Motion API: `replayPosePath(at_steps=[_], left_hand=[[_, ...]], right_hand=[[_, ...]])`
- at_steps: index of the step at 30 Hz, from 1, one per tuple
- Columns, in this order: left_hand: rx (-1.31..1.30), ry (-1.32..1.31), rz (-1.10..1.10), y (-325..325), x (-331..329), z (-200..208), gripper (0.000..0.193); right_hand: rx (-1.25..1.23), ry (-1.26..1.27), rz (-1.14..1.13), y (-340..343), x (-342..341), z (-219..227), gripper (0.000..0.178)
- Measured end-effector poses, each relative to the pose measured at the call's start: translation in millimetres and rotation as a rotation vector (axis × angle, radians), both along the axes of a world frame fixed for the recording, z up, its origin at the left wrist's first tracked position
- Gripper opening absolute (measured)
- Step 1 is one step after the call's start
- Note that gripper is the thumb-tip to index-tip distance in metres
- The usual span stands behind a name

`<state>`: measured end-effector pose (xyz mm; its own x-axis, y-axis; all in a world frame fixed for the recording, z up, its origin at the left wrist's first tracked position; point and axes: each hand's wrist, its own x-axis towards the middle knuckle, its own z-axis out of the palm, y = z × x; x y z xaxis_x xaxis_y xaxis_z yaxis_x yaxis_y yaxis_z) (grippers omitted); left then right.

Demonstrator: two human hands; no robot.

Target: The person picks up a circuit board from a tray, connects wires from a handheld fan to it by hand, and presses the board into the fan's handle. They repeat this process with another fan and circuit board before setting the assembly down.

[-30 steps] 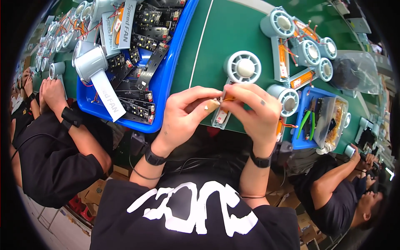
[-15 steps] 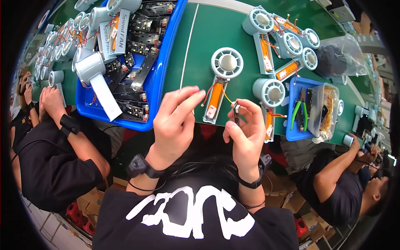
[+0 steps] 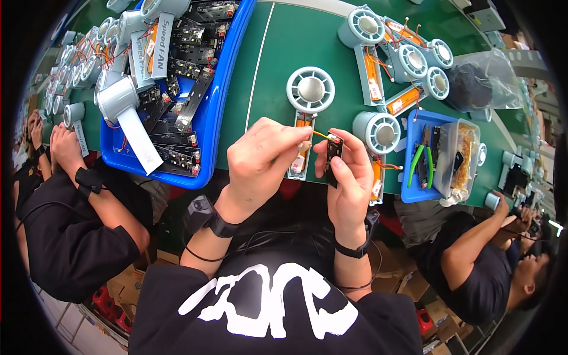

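Observation:
In my right hand (image 3: 349, 177) is a small black circuit board (image 3: 333, 163), held upright between thumb and fingers. A thin yellow wire (image 3: 320, 135) runs from its top end to the fingertips of my left hand (image 3: 263, 157), which pinch the wire. Right behind my hands lies a pale blue-grey handheld fan (image 3: 310, 90), its round head away from me. The fan's open handle holds an orange battery (image 3: 299, 162), partly covered by my left fingers. Whether the wire's end is joined to the board is too small to tell.
On the left, a blue bin (image 3: 207, 160) holds many black circuit boards (image 3: 189, 115) and some fans. More fans (image 3: 378, 133) lie at the right, beside a blue tray (image 3: 417, 192) with green-handled pliers (image 3: 416, 165) and a clear box (image 3: 467, 160). Co-workers sit on both sides.
My left hand has moved right and closed its fingertips at the wire. My right hand has turned the board so its flat face shows. The view has shifted slightly.

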<state>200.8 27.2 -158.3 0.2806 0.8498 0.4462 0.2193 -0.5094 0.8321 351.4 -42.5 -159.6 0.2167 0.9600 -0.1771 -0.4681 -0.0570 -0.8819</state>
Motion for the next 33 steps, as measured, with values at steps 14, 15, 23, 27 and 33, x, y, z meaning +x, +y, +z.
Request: replayPosePath(at_steps=[14,15,23,27,33], left_hand=[[0.119,0.091,-0.042,30,22,-13,0.023],[0.121,0.094,-0.041,32,21,-14,0.024],[0.112,0.096,-0.040,40,13,-19,0.026],[0.108,0.073,-0.039,43,10,-23,0.026],[0.088,0.039,-0.047,43,1,-32,0.028]], right_hand=[[0.283,-0.442,-0.087,24,14,-33,0.044],[0.307,-0.478,-0.105,27,13,-34,0.045],[0.351,-0.634,-0.141,37,9,-43,0.043],[0.346,-0.671,-0.136,38,8,-49,0.043],[0.342,-0.710,-0.124,39,2,-55,0.043]])
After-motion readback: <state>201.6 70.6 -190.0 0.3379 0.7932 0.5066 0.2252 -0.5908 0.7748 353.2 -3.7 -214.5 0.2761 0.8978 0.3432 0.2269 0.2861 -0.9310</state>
